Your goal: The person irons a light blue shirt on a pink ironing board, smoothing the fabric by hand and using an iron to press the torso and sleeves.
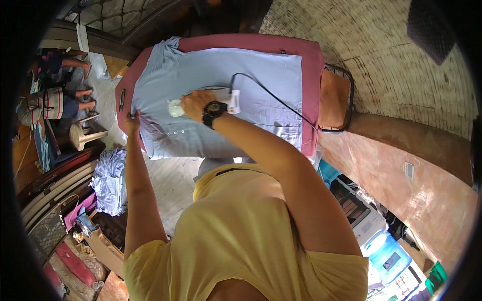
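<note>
My right hand (197, 104), with a dark watch on its wrist, is wrapped round the handle of a white iron (175, 108). The iron rests on a light blue-grey shirt (271, 67), and its sole is hidden. A black cord (271, 94) runs from its back end to the right edge of the table. At the shirt's left edge, my left hand (132, 122) pinches the cloth between closed fingers. The shirt lies spread over a table with a maroon cover (312, 62), bunched at the far left corner. A few small buttons (175, 133) show near its front edge.
A slim dark tool (122, 100) lies on the cover's left end. A brown-seated chair (334, 98) stands against the right end. Blue-grey garments (109, 175) hang in a pile at left, near a wooden stool (85, 133) and two people. A blue water jug (389, 256) stands lower right.
</note>
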A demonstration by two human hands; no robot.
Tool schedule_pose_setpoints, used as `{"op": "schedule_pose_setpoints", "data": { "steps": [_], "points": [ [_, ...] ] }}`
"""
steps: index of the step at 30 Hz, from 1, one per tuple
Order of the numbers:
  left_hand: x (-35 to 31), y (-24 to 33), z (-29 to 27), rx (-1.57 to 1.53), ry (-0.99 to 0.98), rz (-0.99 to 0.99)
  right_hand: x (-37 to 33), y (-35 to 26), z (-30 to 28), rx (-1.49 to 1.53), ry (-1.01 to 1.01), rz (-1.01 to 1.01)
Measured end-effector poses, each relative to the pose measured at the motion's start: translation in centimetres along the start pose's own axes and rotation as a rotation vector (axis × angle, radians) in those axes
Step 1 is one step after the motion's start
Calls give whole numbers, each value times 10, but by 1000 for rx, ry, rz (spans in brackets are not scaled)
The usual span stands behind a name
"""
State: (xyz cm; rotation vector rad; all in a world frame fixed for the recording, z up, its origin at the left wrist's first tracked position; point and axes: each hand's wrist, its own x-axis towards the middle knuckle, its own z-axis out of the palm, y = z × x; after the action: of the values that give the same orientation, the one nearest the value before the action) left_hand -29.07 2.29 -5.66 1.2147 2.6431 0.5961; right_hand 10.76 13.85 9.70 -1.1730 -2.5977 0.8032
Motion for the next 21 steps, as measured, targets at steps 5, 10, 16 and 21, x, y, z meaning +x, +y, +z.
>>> {"op": "schedule_pose_setpoints", "data": {
  "steps": [5, 10, 16, 21],
  "points": [
    [-2, -2, -16, -48, -338, -29, -87, 89, -79, -296, -134, -94],
    [-3, 12, -21, -373, -351, -189, -142, 158, -122, -356, -134, 154],
    [-6, 16, -5, -330, -219, -129, -103, 93, -63, -138, -70, 37],
    [8, -10, -5, 54, -21, -126, -50, 16, -16, 48, 213, 62]
  ]
}}
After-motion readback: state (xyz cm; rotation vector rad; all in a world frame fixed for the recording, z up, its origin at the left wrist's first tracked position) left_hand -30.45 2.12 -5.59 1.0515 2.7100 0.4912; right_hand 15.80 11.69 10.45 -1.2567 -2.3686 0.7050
